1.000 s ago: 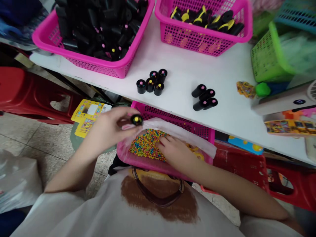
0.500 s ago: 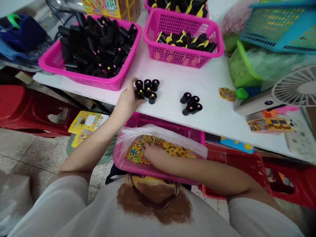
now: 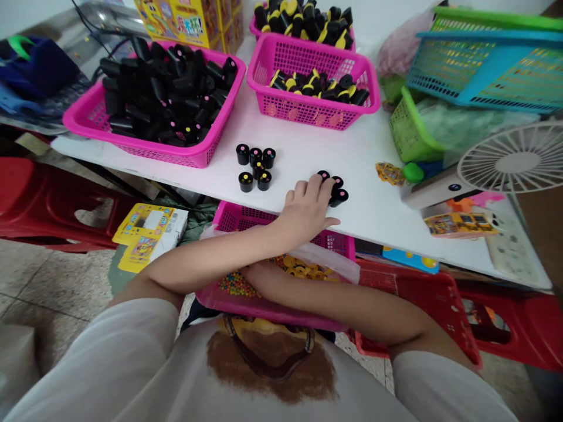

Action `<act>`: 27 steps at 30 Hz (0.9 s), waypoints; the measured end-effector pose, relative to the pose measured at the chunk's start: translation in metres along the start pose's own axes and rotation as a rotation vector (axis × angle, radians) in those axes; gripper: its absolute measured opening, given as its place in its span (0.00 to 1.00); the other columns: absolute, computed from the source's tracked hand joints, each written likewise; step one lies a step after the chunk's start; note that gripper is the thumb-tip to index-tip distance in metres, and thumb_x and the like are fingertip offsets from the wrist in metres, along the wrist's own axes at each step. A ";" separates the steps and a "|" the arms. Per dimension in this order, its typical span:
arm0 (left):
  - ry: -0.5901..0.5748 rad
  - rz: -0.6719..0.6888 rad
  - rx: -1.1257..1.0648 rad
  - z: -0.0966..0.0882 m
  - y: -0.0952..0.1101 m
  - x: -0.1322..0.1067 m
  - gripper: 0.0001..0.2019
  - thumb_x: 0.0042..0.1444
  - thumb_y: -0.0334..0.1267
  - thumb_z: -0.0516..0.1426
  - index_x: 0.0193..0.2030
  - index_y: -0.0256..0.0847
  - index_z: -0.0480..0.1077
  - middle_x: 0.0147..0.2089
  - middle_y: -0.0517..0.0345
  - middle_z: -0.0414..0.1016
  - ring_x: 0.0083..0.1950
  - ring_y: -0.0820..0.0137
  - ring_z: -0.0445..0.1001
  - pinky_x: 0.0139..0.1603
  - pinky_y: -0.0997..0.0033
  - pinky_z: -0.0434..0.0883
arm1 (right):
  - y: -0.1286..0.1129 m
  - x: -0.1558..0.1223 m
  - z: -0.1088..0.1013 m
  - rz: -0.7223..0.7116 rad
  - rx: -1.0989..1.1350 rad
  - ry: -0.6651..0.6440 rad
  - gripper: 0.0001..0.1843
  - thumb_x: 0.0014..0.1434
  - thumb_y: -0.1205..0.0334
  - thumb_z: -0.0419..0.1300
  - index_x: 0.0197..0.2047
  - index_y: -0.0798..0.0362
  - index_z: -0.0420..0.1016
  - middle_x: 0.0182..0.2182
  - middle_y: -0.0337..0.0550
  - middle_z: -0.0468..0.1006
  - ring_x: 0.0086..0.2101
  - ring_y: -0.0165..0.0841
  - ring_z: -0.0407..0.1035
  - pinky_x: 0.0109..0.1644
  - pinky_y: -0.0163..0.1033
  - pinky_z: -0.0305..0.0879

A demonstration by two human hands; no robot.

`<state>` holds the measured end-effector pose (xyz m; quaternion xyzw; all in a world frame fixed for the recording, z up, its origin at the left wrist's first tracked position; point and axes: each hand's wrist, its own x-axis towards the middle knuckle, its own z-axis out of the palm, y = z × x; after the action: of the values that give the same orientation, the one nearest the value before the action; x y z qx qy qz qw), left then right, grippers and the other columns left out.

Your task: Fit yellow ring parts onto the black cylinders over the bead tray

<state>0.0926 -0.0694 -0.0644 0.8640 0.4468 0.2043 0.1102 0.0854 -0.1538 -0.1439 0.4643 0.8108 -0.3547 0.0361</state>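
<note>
My left hand (image 3: pixel 308 206) reaches across my body onto the white table (image 3: pixel 303 153). Its fingers lie spread over a small cluster of black tubes (image 3: pixel 338 192) lying on their sides, and the thumb sticks out apart from them. A group of several black tubes (image 3: pixel 254 167) with coloured dots on top stands upright to the left of that hand. My right hand (image 3: pixel 257 274) rests in the pink basket (image 3: pixel 246 212) on my lap, among small coloured beads (image 3: pixel 232 285) and yellow rings (image 3: pixel 301 266). My left forearm covers its fingers.
A large pink basket (image 3: pixel 145 151) heaped with black tubes sits at the table's left. A second pink basket (image 3: pixel 310 116) holds black and yellow parts. Green (image 3: pixel 407 139) and blue (image 3: pixel 484 67) baskets and a white fan (image 3: pixel 514 159) stand at the right. Red stools (image 3: pixel 44 199) stand on the floor.
My left hand set a black tube down with the upright group, then swung right to the lying tubes. My right hand stayed in the bead basket. The view tilted up.
</note>
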 end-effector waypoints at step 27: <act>-0.353 -0.267 -0.425 -0.042 -0.081 -0.184 0.17 0.56 0.30 0.62 0.54 0.41 0.75 0.47 0.53 0.86 0.45 0.61 0.86 0.47 0.63 0.81 | 0.032 -0.061 -0.047 -0.185 0.327 0.157 0.18 0.68 0.72 0.59 0.59 0.51 0.78 0.57 0.49 0.81 0.56 0.37 0.75 0.63 0.45 0.70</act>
<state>-0.0806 -0.1730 -0.1044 0.7775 0.4774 0.1234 0.3904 0.1578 -0.1593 -0.1026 0.4139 0.7818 -0.4461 -0.1357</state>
